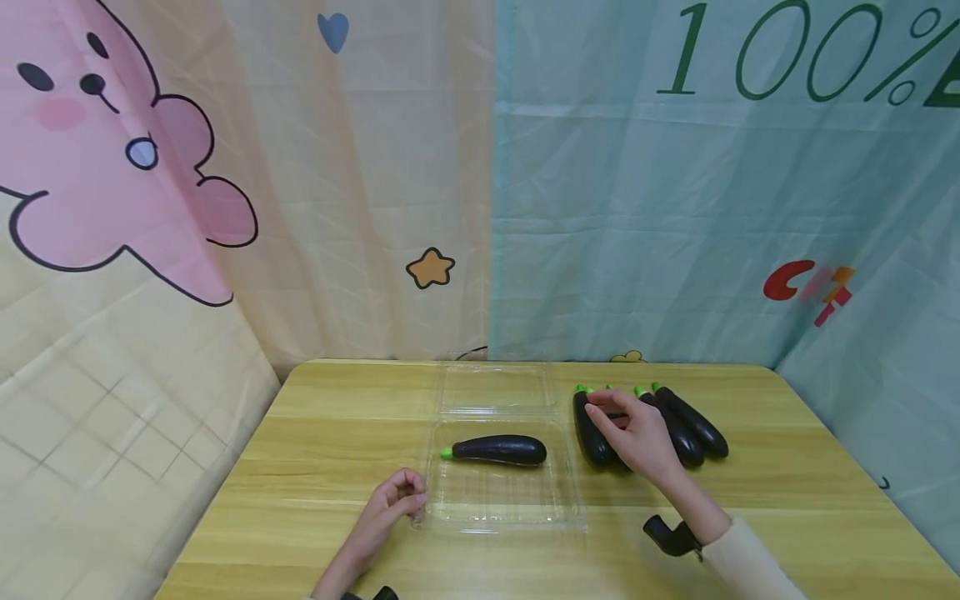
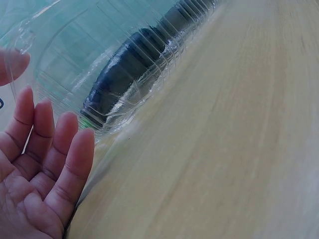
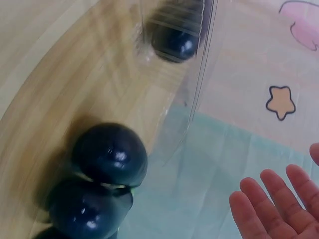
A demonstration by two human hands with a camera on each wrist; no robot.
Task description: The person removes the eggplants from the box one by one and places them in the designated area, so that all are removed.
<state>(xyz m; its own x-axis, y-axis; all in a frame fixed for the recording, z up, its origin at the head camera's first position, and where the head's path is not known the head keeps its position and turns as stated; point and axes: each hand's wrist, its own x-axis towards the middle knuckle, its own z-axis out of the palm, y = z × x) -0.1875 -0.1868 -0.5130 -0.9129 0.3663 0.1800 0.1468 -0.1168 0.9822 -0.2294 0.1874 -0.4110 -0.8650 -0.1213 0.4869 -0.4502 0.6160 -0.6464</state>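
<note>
An open clear plastic clamshell container (image 1: 506, 510) lies on the table with one eggplant (image 1: 501, 450) in its near half, green stem to the left. At the container's left edge, my left hand (image 1: 386, 508) pinches the rim; the left wrist view shows the rim between the thumb (image 2: 14, 65) and the fingers. My right hand (image 1: 636, 433) hovers over a group of eggplants (image 1: 693, 421) to the right of the container, holding nothing. Its fingers (image 3: 271, 209) are spread and relaxed in the right wrist view. The hand partly hides the middle eggplants.
The container's lid half (image 1: 495, 390) is folded back toward the rear of the wooden table (image 1: 337, 433). Printed curtains (image 1: 600, 208) hang behind the table and at its sides.
</note>
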